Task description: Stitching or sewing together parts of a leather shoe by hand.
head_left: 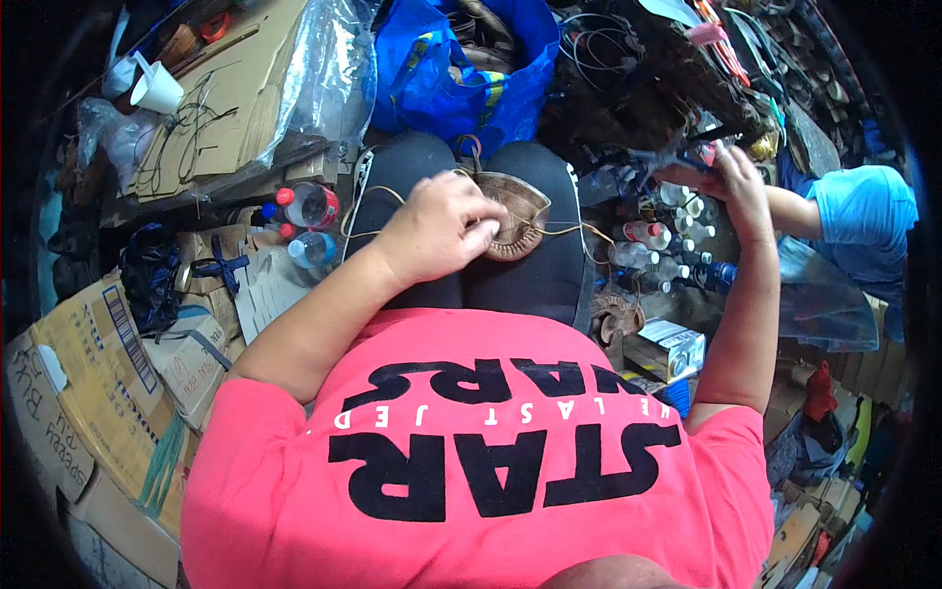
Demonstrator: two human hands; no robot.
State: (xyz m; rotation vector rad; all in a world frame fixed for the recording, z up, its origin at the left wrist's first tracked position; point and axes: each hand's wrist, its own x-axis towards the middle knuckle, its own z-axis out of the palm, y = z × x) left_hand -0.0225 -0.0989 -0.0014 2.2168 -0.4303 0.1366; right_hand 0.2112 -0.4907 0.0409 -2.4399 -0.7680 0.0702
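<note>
A brown leather shoe piece (520, 201) with a curved, stitched edge lies across my dark-trousered thighs. My left hand (446, 226) is closed on its left side, thumb and fingers bent over the leather. Tan thread (564, 230) trails from the piece toward both sides, with a loop beyond my left wrist. My right hand (743, 187) is raised far out to the right, above several plastic bottles. Its fingers are drawn together; what they hold, if anything, is too small to make out. Another person's arm (793, 211), in a light blue sleeve, reaches in behind it.
A blue bag (461, 83) holding brown pieces stands beyond my knees. Stacked cardboard (221, 108) and a white cup (157, 90) are at far left, bottles (312, 206) beside my left thigh. Cardboard boxes (103, 344) fill the near left. A small box (672, 348) sits by my right elbow.
</note>
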